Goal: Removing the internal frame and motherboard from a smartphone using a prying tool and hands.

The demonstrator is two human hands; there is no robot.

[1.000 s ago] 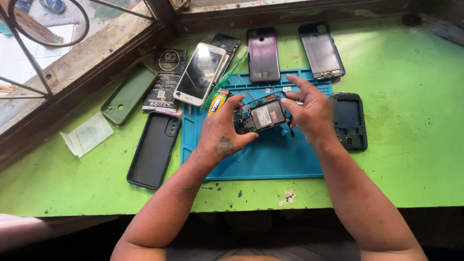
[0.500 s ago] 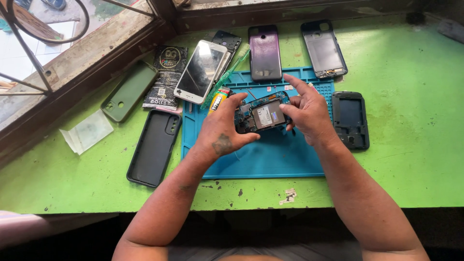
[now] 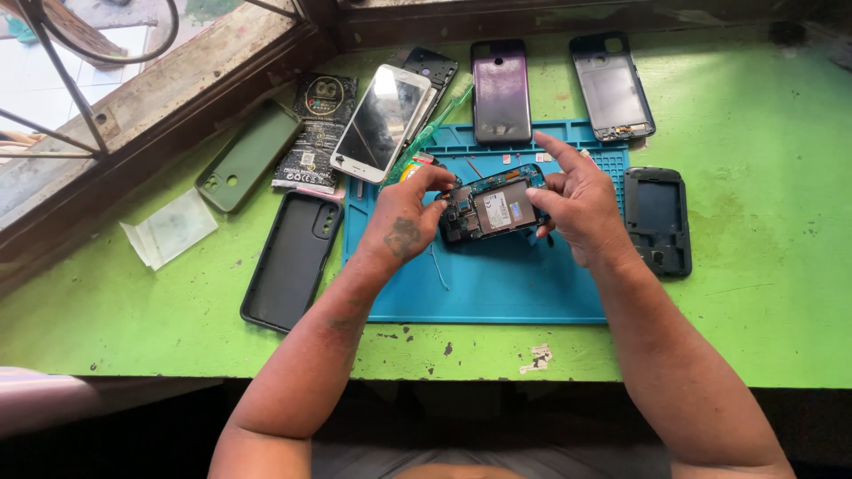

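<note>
An opened phone (image 3: 491, 209) with its back cover off, its battery and circuit board showing, is held between both hands just above a blue repair mat (image 3: 497, 284). My left hand (image 3: 404, 226) grips its left end with thumb and fingers. My right hand (image 3: 577, 208) holds the right end, with the index finger raised and pointing up-left over the phone's top edge.
On the green table (image 3: 754, 310): a white-framed phone (image 3: 380, 124), a purple phone back (image 3: 500, 89), a grey back cover (image 3: 611, 84), a black frame (image 3: 657, 222), a black case (image 3: 293, 257), a green case (image 3: 247, 156), a black packet (image 3: 315, 133) and a clear plastic sheet (image 3: 169, 227). A window frame runs along the left.
Both hands keep hold of the opened phone; my right fingers shifted slightly along its right end. The view tilted a little.
</note>
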